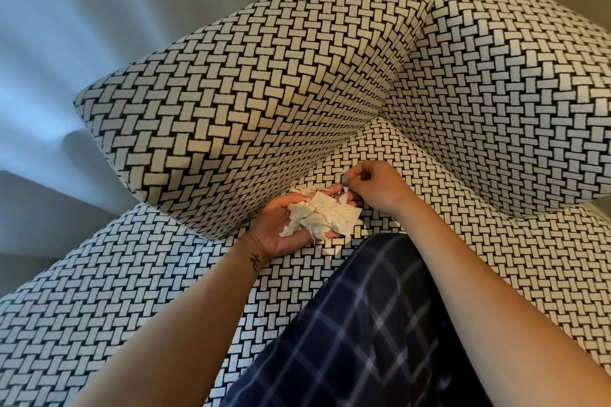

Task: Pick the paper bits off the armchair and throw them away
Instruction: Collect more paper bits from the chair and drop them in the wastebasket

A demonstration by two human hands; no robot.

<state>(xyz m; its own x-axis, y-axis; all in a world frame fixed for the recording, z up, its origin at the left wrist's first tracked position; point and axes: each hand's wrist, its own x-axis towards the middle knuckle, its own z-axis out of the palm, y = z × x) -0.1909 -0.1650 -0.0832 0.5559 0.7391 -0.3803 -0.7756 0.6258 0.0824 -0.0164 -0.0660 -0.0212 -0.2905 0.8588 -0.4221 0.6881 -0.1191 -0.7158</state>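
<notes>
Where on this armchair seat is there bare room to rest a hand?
Bare black-and-white woven seat front-left, between the upholstered side block and left forearm; more right of the right forearm. Crowded at the back corner: left hand carrying crumpled white paper scraps, right hand pinching a small scrap.

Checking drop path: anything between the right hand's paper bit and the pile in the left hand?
Nothing visible. The right hand pinches a small bit just above the fingertips of the left hand, whose upturned palm carries the paper pile. Only the armchair seat lies beneath. Nowhere to throw them is in view.
</notes>
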